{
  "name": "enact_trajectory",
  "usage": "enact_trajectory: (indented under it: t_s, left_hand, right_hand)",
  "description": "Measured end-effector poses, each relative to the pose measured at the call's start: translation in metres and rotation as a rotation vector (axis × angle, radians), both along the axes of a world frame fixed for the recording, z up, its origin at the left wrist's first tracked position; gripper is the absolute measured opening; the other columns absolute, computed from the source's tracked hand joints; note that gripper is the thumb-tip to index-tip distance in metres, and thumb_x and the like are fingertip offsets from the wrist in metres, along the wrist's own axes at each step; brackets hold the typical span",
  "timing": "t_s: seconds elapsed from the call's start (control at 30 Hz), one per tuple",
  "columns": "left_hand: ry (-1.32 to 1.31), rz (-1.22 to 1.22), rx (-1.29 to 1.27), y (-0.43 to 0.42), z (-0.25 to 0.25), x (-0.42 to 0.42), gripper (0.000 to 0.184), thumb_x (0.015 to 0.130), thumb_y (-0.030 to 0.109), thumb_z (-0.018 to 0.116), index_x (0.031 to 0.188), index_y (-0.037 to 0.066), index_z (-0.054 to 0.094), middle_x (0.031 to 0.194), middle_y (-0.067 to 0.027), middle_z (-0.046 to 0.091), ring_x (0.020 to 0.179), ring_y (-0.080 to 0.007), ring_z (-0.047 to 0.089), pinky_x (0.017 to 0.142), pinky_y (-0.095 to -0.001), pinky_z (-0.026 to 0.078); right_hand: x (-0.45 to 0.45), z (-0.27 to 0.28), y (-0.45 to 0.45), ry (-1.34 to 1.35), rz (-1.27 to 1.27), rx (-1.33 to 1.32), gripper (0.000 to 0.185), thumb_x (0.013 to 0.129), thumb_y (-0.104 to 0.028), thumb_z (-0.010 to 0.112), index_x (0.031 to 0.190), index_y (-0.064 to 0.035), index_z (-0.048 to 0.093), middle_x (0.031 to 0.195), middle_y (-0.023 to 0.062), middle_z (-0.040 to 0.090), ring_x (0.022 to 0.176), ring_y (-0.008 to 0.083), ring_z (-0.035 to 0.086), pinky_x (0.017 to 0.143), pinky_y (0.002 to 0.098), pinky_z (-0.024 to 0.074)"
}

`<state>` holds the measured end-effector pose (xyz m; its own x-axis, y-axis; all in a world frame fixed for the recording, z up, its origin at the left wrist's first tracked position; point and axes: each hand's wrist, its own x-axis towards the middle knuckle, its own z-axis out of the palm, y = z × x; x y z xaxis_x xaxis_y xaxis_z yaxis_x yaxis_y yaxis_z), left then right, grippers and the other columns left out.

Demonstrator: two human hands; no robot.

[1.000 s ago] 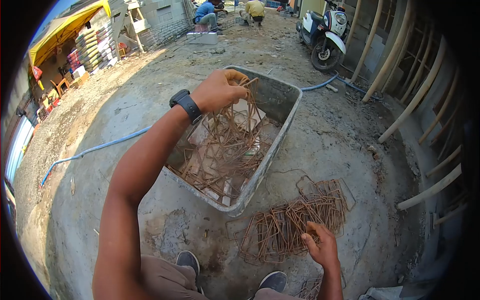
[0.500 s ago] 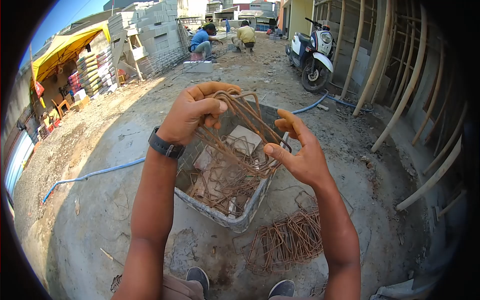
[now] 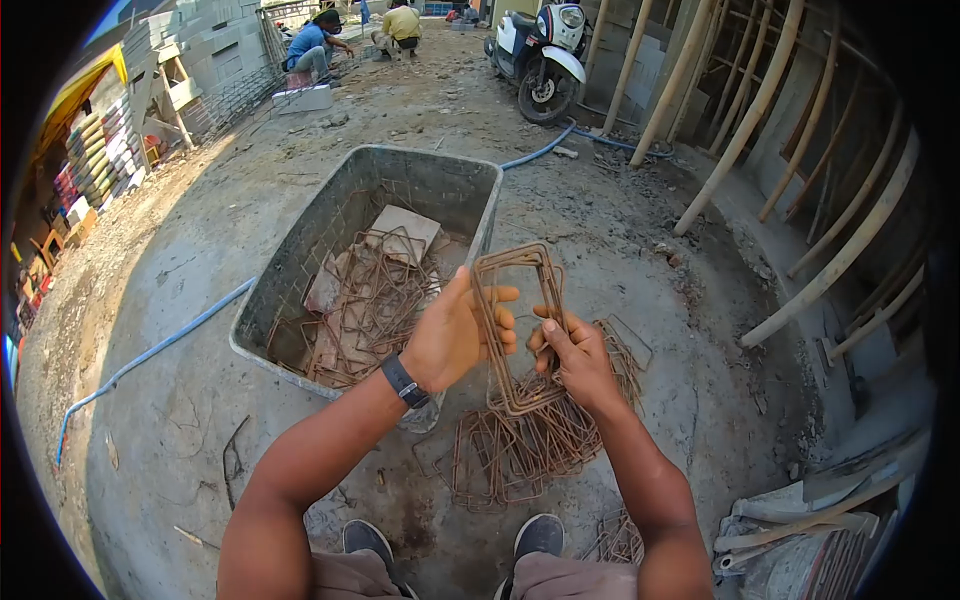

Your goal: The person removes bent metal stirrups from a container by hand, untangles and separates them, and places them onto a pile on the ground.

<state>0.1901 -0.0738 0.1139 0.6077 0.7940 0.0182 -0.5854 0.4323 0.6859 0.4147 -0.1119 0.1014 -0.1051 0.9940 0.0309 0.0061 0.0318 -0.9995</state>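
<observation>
A small stack of rusty rectangular rebar stirrups (image 3: 503, 368) is held upright in front of me. My right hand (image 3: 578, 358) is closed around their right side, thumb in front. My left hand (image 3: 450, 335) rests against their left side, fingers stretched out and reaching behind the bars, palm flat rather than gripping; a dark watch (image 3: 404, 381) is on that wrist. Just below lies a pile of similar stirrups (image 3: 500, 455) on the concrete. To the left is a grey rectangular tub (image 3: 335, 190) with more loose stirrups (image 3: 375, 300) and a flat slab piece (image 3: 405, 228) inside.
A blue hose (image 3: 170, 347) crosses the ground at left. Wooden poles (image 3: 745, 130) lean along the right, near a parked scooter (image 3: 545, 60). Two people (image 3: 315, 50) crouch farther back. Sacks and scrap (image 3: 800, 540) lie at lower right.
The stirrups have come down and right, from over the tub to beside it. My right hand has closed on them, while my left has loosened from its grip. The view has tilted down.
</observation>
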Motion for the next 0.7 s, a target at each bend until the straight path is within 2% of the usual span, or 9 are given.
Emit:
enact_trajectory:
  t_s: [0.03,0.1,0.2,0.23,0.33,0.37,0.43,0.53,0.7]
  left_hand:
    - [0.030,0.039,-0.063,-0.005,-0.014,0.013,0.067,0.105,0.059,0.033,0.130,0.001,0.056,0.099,-0.0083,0.066,0.094,-0.0237,0.066,0.093,-0.0463,0.052]
    - [0.101,0.131,-0.208,-0.018,-0.028,0.036,0.061,0.108,0.055,0.030,0.121,0.003,0.059,0.095,-0.0053,0.063,0.089,-0.0225,0.063,0.092,-0.0448,0.052]
    - [0.056,0.133,-0.311,-0.026,-0.048,0.061,0.058,0.108,0.053,0.032,0.122,0.003,0.059,0.095,-0.0051,0.063,0.090,-0.0226,0.063,0.092,-0.0449,0.052]
    - [0.035,0.126,-0.339,-0.029,-0.051,0.068,0.053,0.108,0.048,0.035,0.122,0.003,0.059,0.095,-0.0050,0.063,0.090,-0.0220,0.063,0.093,-0.0452,0.052]
    - [0.022,0.059,-0.334,-0.027,-0.063,0.081,0.048,0.108,0.043,0.039,0.121,0.002,0.059,0.096,-0.0047,0.064,0.089,-0.0211,0.064,0.092,-0.0454,0.053]
    - [0.026,0.065,-0.330,-0.027,-0.067,0.085,0.043,0.107,0.038,0.044,0.121,0.001,0.060,0.094,-0.0043,0.064,0.088,-0.0203,0.064,0.091,-0.0450,0.053]
    - [0.040,0.059,-0.293,-0.026,-0.073,0.092,0.042,0.106,0.038,0.046,0.121,0.001,0.060,0.092,-0.0044,0.064,0.088,-0.0203,0.064,0.090,-0.0445,0.053]
    - [0.103,0.053,-0.292,-0.026,-0.080,0.097,0.044,0.105,0.038,0.049,0.122,0.000,0.060,0.094,-0.0063,0.066,0.094,-0.0225,0.066,0.090,-0.0437,0.053]
    - [0.218,0.026,-0.320,-0.033,-0.091,0.100,0.050,0.104,0.044,0.049,0.124,-0.001,0.059,0.108,-0.0126,0.069,0.103,-0.0271,0.066,0.096,-0.0431,0.051]
  right_hand:
    - [0.008,-0.008,-0.006,-0.001,-0.038,-0.057,0.042,0.105,-0.028,0.057,0.135,0.0002,0.057,0.099,0.0076,0.068,0.070,0.0109,0.064,0.059,0.0254,0.0512]
    - [0.020,-0.025,-0.018,0.026,-0.089,-0.099,0.041,0.105,-0.027,0.057,0.135,-0.0007,0.058,0.105,0.0087,0.068,0.076,0.0128,0.066,0.065,0.0250,0.0529]
    - [0.035,-0.051,-0.028,0.003,-0.168,-0.005,0.038,0.104,-0.026,0.059,0.133,-0.0016,0.061,0.111,0.0094,0.067,0.084,0.0143,0.067,0.073,0.0259,0.0533]
    - [0.043,-0.058,-0.030,-0.019,-0.199,0.051,0.037,0.103,-0.026,0.059,0.132,-0.0019,0.063,0.112,0.0096,0.067,0.086,0.0145,0.067,0.076,0.0265,0.0531]
    - [0.067,-0.063,-0.038,-0.402,-0.278,0.331,0.035,0.101,-0.026,0.062,0.126,-0.0011,0.066,0.106,0.0073,0.069,0.087,0.0135,0.065,0.079,0.0279,0.0511]
    - [0.071,-0.063,-0.043,-0.330,-0.268,0.235,0.035,0.101,-0.026,0.062,0.125,-0.0010,0.067,0.101,0.0058,0.068,0.085,0.0126,0.064,0.078,0.0280,0.0507]
    - [0.074,-0.057,-0.052,-0.181,-0.241,0.047,0.035,0.100,-0.027,0.063,0.123,-0.0008,0.068,0.091,0.0028,0.067,0.081,0.0109,0.061,0.076,0.0283,0.0497]
    - [0.082,-0.061,-0.060,-0.162,-0.186,0.016,0.033,0.101,-0.026,0.062,0.121,-0.0008,0.069,0.079,-0.0010,0.062,0.077,0.0090,0.058,0.072,0.0268,0.0482]
    - [0.105,-0.068,-0.065,-0.192,-0.139,-0.043,0.035,0.103,-0.027,0.059,0.125,-0.0006,0.068,0.077,-0.0024,0.059,0.071,0.0068,0.053,0.065,0.0252,0.0444]
